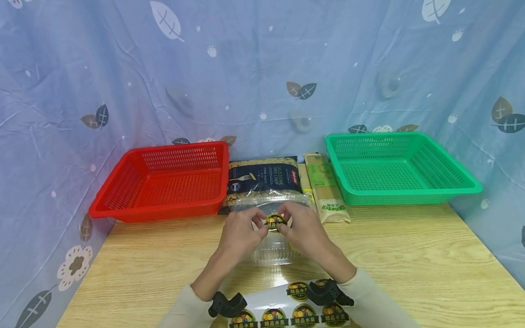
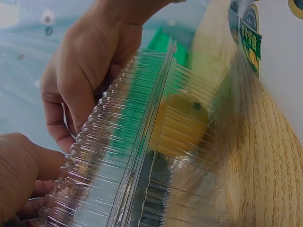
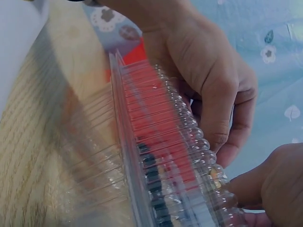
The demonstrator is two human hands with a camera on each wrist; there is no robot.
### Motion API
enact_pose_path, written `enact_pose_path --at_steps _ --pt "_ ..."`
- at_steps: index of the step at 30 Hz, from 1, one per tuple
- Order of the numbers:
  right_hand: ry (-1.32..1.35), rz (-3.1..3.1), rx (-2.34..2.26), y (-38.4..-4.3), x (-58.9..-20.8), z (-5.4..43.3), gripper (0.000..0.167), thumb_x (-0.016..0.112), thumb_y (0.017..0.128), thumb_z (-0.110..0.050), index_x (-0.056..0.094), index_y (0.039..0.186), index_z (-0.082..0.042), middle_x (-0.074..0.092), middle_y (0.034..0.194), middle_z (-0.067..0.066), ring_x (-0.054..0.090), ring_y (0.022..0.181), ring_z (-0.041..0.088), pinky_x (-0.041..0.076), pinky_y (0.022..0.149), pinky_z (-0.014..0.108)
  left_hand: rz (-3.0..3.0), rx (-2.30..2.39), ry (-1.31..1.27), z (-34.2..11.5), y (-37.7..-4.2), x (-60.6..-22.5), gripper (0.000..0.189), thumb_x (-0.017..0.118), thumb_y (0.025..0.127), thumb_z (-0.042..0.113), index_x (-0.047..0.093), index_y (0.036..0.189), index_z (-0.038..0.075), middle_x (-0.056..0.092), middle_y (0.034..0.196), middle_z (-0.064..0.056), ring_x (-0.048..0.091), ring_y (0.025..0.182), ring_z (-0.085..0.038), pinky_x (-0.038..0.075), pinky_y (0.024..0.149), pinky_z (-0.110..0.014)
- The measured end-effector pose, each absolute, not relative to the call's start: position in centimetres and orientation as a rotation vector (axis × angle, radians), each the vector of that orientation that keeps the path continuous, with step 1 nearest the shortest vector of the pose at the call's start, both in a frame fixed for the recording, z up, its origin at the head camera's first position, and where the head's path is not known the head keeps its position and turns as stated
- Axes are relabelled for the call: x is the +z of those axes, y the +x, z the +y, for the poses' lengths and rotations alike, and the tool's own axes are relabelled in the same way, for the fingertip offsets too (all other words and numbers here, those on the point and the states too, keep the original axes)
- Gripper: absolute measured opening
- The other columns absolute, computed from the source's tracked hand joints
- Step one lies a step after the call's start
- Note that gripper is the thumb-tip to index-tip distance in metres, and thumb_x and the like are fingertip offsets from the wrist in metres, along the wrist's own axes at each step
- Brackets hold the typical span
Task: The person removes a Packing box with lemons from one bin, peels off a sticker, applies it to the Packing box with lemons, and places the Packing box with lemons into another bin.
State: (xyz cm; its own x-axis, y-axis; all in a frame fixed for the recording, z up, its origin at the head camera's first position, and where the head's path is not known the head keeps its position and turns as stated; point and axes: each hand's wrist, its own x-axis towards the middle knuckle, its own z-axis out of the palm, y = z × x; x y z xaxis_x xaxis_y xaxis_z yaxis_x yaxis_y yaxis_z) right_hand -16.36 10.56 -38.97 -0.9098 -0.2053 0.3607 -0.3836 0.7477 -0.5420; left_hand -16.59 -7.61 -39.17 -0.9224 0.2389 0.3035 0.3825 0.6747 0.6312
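Observation:
In the head view, a round fruit-printed sticker [image 1: 275, 222] lies over the top of a clear plastic clamshell box [image 1: 272, 253]. My left hand [image 1: 243, 231] pinches its left edge; my right hand [image 1: 302, 228] pinches the right edge. The box appears closed. Through its ribbed wall, the left wrist view shows a yellow, fruit-like round thing [image 2: 182, 124]; whether it lies inside or behind, I cannot tell. Near my forearms rests a white sheet of matching stickers [image 1: 283, 291], partly covered by the black wrist mounts. Fingers hide the sticker's side edges.
A red basket [image 1: 164, 214] stands at the back left and a green basket [image 1: 410, 199] at the back right. Between them lie a bag of penne pasta [image 1: 264, 177] and a long noodle packet [image 1: 326, 187]. A blue patterned curtain [image 1: 262, 82] hangs behind the wooden table [image 1: 410, 259].

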Motion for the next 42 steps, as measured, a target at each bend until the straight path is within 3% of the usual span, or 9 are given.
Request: enact_pose_path --at_steps 5,11,14,20,33,42 --pt "0.465 -2.661 0.862 -16.18 -39.09 10.46 0.03 0.085 0.078 -0.006 0.063 0.098 -0.009 0.058 0.08 0.0 0.048 0.066 0.013 0.043 0.059 0.028 -2.714 -1.041 -0.498 -7.58 -16.64 -39.27 0.015 0.076 0.08 0.009 0.075 0.096 0.011 0.068 0.071 0.007 0.045 0.048 -0.005 0.04 0.051 -0.024" --pt "0.53 -2.636 0.783 -16.26 -39.19 10.45 0.019 0.083 0.079 -0.004 0.065 0.077 -0.012 0.055 0.067 -0.007 0.046 0.058 0.008 0.04 0.054 0.026 -2.72 -1.009 -0.494 -7.51 -16.7 -39.29 0.017 0.076 0.08 0.01 0.075 0.097 0.013 0.068 0.071 0.008 0.042 0.046 -0.005 0.038 0.052 -0.025" --pt "0.547 -2.663 0.776 -16.24 -39.19 10.45 0.014 0.08 0.081 -0.004 0.071 0.074 -0.012 0.059 0.065 -0.007 0.048 0.057 0.006 0.042 0.054 0.025 -2.725 -1.003 -0.49 -7.49 -16.62 -39.3 0.018 0.076 0.08 0.01 0.075 0.097 0.013 0.068 0.07 0.009 0.042 0.045 -0.005 0.038 0.053 -0.025" --pt "0.597 -2.687 0.735 -16.36 -39.26 10.52 0.003 0.078 0.085 -0.006 0.08 0.085 -0.009 0.069 0.071 -0.002 0.051 0.058 0.006 0.046 0.056 0.027 -2.724 -1.0 -0.502 -7.44 -16.61 -39.3 0.017 0.076 0.08 0.009 0.074 0.097 0.012 0.067 0.071 0.009 0.036 0.044 -0.004 0.034 0.049 -0.024" --pt "0.631 -2.754 0.686 -16.45 -39.28 10.63 0.023 0.072 0.091 -0.011 0.077 0.114 -0.007 0.042 0.053 -0.01 0.032 0.046 0.006 0.027 0.044 0.022 -2.701 -1.067 -0.51 -7.77 -16.75 -39.03 0.019 0.076 0.08 0.005 0.075 0.099 0.008 0.068 0.073 0.004 0.048 0.048 -0.005 0.042 0.049 -0.023" --pt "0.622 -2.743 0.725 -16.47 -39.38 10.77 0.026 0.073 0.092 -0.012 0.076 0.117 -0.006 0.044 0.053 -0.009 0.031 0.045 0.006 0.027 0.043 0.022 -2.639 -1.134 -0.556 -8.16 -16.79 -39.01 0.018 0.074 0.08 0.0 0.075 0.096 0.007 0.067 0.072 0.005 0.052 0.052 -0.005 0.044 0.048 -0.023"
